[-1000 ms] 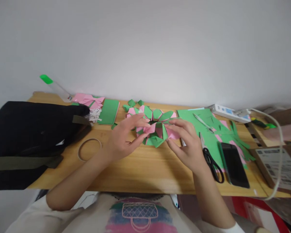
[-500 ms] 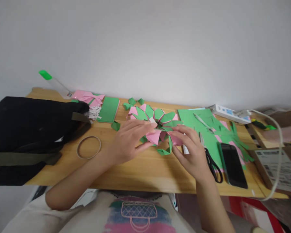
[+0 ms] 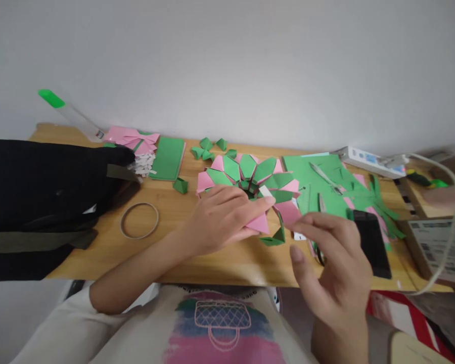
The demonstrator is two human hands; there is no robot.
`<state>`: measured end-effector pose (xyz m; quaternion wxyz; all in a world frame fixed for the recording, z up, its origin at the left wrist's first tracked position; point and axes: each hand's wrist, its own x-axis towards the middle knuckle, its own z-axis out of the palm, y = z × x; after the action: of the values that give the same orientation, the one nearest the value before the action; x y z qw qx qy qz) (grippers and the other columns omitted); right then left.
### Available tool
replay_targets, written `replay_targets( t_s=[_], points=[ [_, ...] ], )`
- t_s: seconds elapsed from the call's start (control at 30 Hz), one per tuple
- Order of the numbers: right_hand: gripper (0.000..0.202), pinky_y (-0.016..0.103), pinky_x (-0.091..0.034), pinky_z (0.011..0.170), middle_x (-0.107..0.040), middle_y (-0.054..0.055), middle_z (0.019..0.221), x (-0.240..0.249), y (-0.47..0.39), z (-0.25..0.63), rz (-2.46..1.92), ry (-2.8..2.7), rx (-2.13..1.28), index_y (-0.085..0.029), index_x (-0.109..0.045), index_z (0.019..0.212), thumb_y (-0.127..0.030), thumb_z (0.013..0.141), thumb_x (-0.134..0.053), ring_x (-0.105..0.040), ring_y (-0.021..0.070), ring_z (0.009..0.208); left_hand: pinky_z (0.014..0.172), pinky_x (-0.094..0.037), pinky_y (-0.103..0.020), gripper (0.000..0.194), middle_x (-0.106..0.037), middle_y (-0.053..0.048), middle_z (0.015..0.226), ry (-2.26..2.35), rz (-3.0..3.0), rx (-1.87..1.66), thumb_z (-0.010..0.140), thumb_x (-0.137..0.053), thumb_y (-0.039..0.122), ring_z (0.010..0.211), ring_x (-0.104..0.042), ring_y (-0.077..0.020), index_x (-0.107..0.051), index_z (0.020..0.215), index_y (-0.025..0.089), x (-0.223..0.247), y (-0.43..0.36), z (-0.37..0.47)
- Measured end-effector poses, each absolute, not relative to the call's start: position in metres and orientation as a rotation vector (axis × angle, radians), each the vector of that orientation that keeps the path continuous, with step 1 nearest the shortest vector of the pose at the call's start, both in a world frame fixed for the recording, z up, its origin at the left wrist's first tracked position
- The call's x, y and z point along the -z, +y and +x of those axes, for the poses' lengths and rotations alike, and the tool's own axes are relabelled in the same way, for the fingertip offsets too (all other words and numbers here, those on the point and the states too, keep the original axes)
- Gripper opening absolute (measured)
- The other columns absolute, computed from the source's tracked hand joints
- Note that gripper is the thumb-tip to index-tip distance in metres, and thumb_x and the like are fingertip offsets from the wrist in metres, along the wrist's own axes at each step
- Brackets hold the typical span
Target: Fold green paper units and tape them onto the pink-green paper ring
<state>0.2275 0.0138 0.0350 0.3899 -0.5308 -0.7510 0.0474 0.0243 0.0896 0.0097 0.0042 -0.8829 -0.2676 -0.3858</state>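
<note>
A ring of folded pink and green paper, shaped like a flower (image 3: 246, 169), lies in the middle of the wooden table. My left hand (image 3: 227, 217) is closed on its near side, gripping a pink petal between thumb and fingers. A small white paper strip (image 3: 265, 192) sticks up by my left fingertip. At the ring's near right, a green folded piece (image 3: 275, 237) hangs on its edge. My right hand (image 3: 333, 273) is off to the right of the flower, thumb and fingers apart, with nothing in it; it partly covers the black-handled scissors (image 3: 321, 202).
A tape roll (image 3: 139, 221) and black bag (image 3: 53, 202) are at left. Green folded pieces (image 3: 202, 149), a green paper stack (image 3: 168, 159) and white scraps (image 3: 143, 164) lie behind. A phone (image 3: 371, 242), green sheets (image 3: 299, 164) and power strip (image 3: 371, 161) are at right.
My right hand has let go of the flower's near right side and drawn back to the right and toward me. My left hand stays on the flower, its fingers shifted rightward.
</note>
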Motion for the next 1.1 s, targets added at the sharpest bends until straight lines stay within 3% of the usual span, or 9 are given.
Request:
replay_targets(
  t_s=[0.1,0.2,0.33,0.43,0.5,0.63,0.87,1.1],
  points=[
    [0.014,0.029,-0.043,0.056,-0.059,0.001,0.069,-0.035,-0.003,0.209,-1.582,-1.872,-0.145,-0.021,-0.067,0.098,-0.028,0.088,-0.061,-0.056,0.0149,0.060,0.075,-0.046,-0.031,0.029,-0.069,-0.001,0.083,-0.788,-2.829,1.188,0.095,-0.057,0.029,0.082,-0.063,-0.0185,-0.056,0.122,0.019,-0.009,0.088,0.029],
    [0.017,0.024,-0.034,0.045,-0.051,-0.004,0.053,-0.027,-0.005,0.198,-1.723,-1.800,-0.204,-0.018,-0.069,0.090,-0.033,0.090,-0.060,-0.047,0.0101,0.045,0.075,-0.046,-0.033,0.030,-0.069,0.000,0.082,-0.766,-2.866,1.183,0.093,-0.060,0.030,0.082,-0.063,-0.0189,-0.056,0.123,0.022,-0.008,0.085,0.031],
    [0.021,0.021,-0.029,0.041,-0.046,-0.006,0.046,-0.017,-0.001,0.194,-1.690,-1.584,-0.521,-0.018,-0.069,0.073,-0.032,0.087,-0.062,-0.039,0.0073,0.040,0.082,-0.047,-0.035,0.025,-0.071,-0.003,0.091,-0.923,-2.848,1.246,0.091,-0.063,0.027,0.092,-0.064,-0.0207,-0.059,0.115,0.022,-0.005,0.064,0.029],
    [0.023,0.021,-0.027,0.040,-0.045,-0.006,0.048,-0.015,-0.003,0.193,-1.679,-1.431,-0.702,-0.018,-0.070,0.073,-0.034,0.087,-0.063,-0.037,0.0070,0.042,0.075,-0.050,-0.033,0.015,-0.069,0.000,0.080,-1.336,-2.706,1.438,0.089,-0.064,0.021,0.078,-0.064,-0.0181,-0.060,0.103,0.023,0.004,0.035,0.027],
    [0.024,0.020,-0.028,0.041,-0.047,-0.005,0.050,-0.014,-0.006,0.193,-1.675,-1.370,-0.736,-0.017,-0.071,0.073,-0.036,0.086,-0.064,-0.037,0.0073,0.044,0.072,-0.052,-0.031,0.025,-0.068,0.003,0.074,-1.491,-2.607,1.590,0.088,-0.062,0.013,0.071,-0.065,-0.0158,-0.058,0.111,0.023,0.014,0.018,0.029],
    [0.028,0.020,-0.029,0.041,-0.050,-0.003,0.051,-0.012,-0.008,0.192,-1.653,-1.309,-0.822,-0.017,-0.072,0.070,-0.040,0.084,-0.065,-0.037,0.0080,0.046,0.074,-0.056,-0.028,0.051,-0.073,0.000,0.087,-1.661,-2.617,1.908,0.090,-0.061,0.013,0.078,-0.071,-0.0147,-0.042,0.136,0.024,0.033,0.003,0.041],
    [0.030,0.021,-0.031,0.041,-0.052,-0.002,0.050,-0.012,-0.011,0.190,-1.695,-1.315,-0.836,-0.017,-0.070,0.065,-0.041,0.083,-0.066,-0.038,0.0086,0.046,0.074,-0.060,-0.025,0.053,-0.065,-0.010,0.123,-1.840,-2.704,2.295,0.097,-0.051,0.018,0.087,-0.072,-0.0139,-0.031,0.145,0.028,0.040,0.009,0.057],
    [0.026,0.021,-0.030,0.042,-0.051,-0.005,0.048,-0.007,-0.016,0.188,-1.770,-1.462,-0.660,-0.017,-0.068,0.067,-0.036,0.085,-0.065,-0.039,0.0068,0.043,0.076,-0.058,-0.028,0.053,-0.067,0.001,0.078,-1.886,-2.669,2.471,0.094,-0.055,0.016,0.079,-0.070,-0.0144,-0.033,0.142,0.023,0.037,0.013,0.058]
  ],
)
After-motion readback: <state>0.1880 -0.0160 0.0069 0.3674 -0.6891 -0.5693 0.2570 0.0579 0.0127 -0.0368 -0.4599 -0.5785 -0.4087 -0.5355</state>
